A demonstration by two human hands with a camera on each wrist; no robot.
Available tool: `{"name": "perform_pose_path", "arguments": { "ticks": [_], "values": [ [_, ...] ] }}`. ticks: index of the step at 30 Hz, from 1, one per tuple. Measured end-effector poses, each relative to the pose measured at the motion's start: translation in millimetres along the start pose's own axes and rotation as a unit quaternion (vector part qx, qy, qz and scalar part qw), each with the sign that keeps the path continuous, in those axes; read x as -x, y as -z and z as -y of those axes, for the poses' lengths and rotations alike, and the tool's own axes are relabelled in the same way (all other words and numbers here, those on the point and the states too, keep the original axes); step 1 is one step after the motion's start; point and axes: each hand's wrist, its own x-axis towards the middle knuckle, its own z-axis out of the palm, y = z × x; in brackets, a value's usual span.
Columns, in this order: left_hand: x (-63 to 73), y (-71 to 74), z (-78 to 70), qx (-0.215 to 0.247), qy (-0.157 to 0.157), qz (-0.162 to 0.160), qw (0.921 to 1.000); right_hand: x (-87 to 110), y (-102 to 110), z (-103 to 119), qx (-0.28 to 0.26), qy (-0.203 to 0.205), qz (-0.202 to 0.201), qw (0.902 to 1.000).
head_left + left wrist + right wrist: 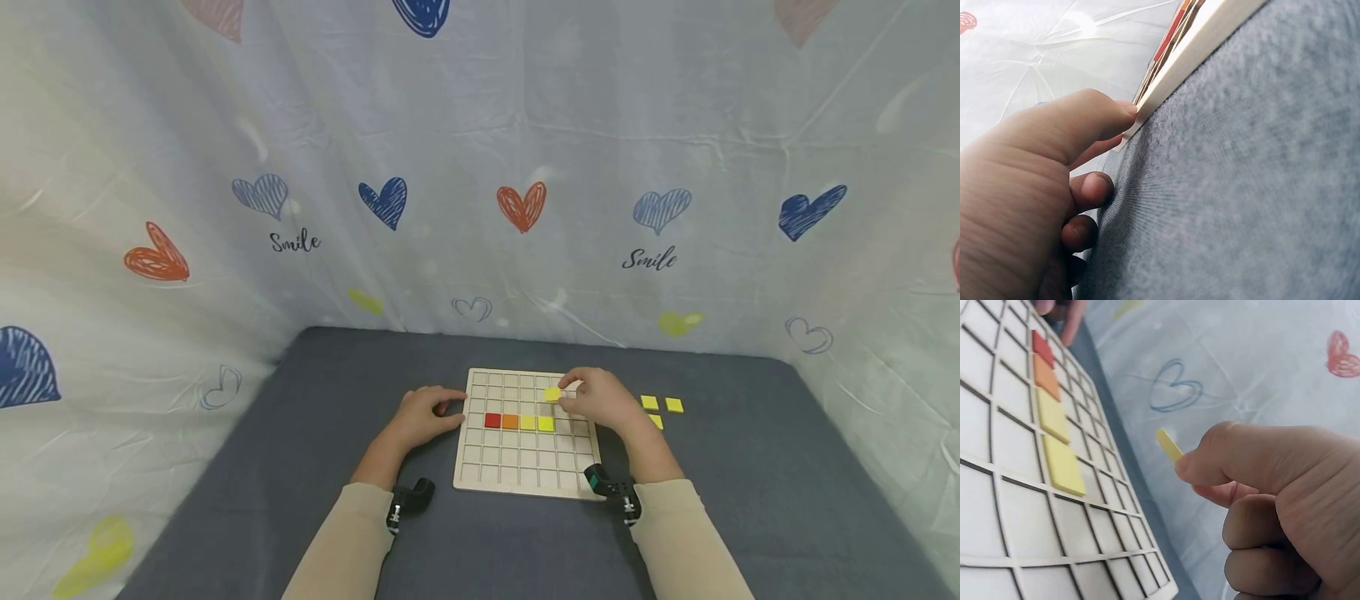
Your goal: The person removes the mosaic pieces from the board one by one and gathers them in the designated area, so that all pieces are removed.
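Observation:
Between the right hand's thumb and finger a yellow square tile is pinched, held above the pale wooden grid board. The right wrist view shows that tile nearly edge-on, apart from the board. Along one row of the grid lie a red tile, an orange tile, a paler yellow tile and a bright yellow tile, side by side. The left hand touches the board's left edge with thumb and index fingertip; its other fingers are bent beneath.
Right of the board, several loose yellow tiles lie on the dark grey cloth-covered table; the right forearm passes close to them. A white curtain printed with hearts hangs behind the table and at its sides.

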Motion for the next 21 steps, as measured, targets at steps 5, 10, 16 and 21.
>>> {"name": "perform_pose_path", "arguments": {
  "ticks": [5, 10, 16, 21],
  "values": [
    [0.5, 0.5, -0.6, 0.006, 0.003, 0.001, 1.0, 5.7, 15, -3, -0.02, -0.005, -0.016, 0.9996],
    [1.1, -0.1, -0.7, 0.003, 0.0, 0.002, 1.0, 12.5, 33, -12, -0.042, -0.027, -0.015, 0.9986],
    [0.8, -0.1, -1.3, 0.001, 0.001, -0.002, 1.0, 20.0, 53, -24, -0.054, -0.044, -0.018, 0.9974],
    [0.4, -1.3, 0.5, 0.0, 0.0, -0.003, 1.0, 25.4, 64, -34, -0.056, -0.054, -0.025, 0.9966]
  ]
}}
